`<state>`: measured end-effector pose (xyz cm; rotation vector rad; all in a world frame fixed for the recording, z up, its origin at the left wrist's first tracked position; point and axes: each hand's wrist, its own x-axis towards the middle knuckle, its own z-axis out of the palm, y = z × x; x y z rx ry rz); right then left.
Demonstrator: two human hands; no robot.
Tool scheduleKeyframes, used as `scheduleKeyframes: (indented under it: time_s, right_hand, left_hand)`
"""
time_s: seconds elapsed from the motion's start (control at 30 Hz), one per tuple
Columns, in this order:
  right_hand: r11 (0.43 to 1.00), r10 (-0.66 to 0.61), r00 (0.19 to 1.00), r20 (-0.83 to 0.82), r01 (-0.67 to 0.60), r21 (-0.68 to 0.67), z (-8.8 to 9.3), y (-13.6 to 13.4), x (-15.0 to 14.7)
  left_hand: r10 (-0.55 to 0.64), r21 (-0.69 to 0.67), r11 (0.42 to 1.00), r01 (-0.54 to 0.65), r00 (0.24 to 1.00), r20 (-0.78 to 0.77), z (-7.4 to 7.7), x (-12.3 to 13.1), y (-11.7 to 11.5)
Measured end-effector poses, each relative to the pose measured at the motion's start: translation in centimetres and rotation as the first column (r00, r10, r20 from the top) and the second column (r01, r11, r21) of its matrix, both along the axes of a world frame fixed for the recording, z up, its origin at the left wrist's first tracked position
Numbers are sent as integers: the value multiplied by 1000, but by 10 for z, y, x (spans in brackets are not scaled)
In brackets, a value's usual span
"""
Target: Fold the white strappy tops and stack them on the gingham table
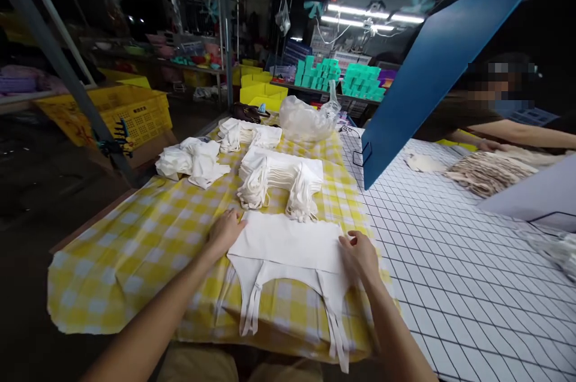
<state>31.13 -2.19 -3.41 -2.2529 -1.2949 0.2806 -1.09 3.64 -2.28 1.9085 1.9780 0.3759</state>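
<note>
A white strappy top [288, 241] lies spread on the yellow checked cloth, its straps hanging toward me. At its upper left corner is my left hand [225, 232], with thumb and fingers closed at the fabric edge. My right hand [362, 256] is at the opposite side edge, fingers curled in and thumb against the fabric. Just beyond the top sits a neat stack of matching white tops [283, 172], straps bunched at its two front ends. Farther back lies another white stack [249, 133], and to its left a loose heap of white garments [191, 160].
The yellow checked cloth [148, 256] covers my table. A clear plastic bag [308, 118] lies at its back. A tilted blue panel [445, 64] rises on the right beside a white grid-patterned table [432, 238], where another person handles beige pieces [490, 172]. A yellow crate [139, 118] stands left.
</note>
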Motion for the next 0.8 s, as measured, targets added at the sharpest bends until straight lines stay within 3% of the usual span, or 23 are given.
scheduleKeyframes:
  time_s: [0.1,0.23,0.4,0.6,0.8]
  right_hand:
    - [999,6,1000,21,-7,36,-13,5,-7]
    - [978,39,999,22,-43,206,-21,0,-10]
    - [958,40,999,19,-44,285,-19,-2,-13]
    - [941,19,1000,-17,-12,340,-15,-5,-16]
    - [927,4,996,-87,29,374,-13,-6,-17]
  left_hand:
    - [25,11,1000,-26,1000,17,-4,7,2]
    - [56,12,998,-57,996,71,-5,11,4]
    - [60,-80,995,-60,998,-8,-2,12,12]
    - [-29,-168,985,26,999,-15,3,11,20]
    - [-6,-96,995,10,999,40,-2,13,18]
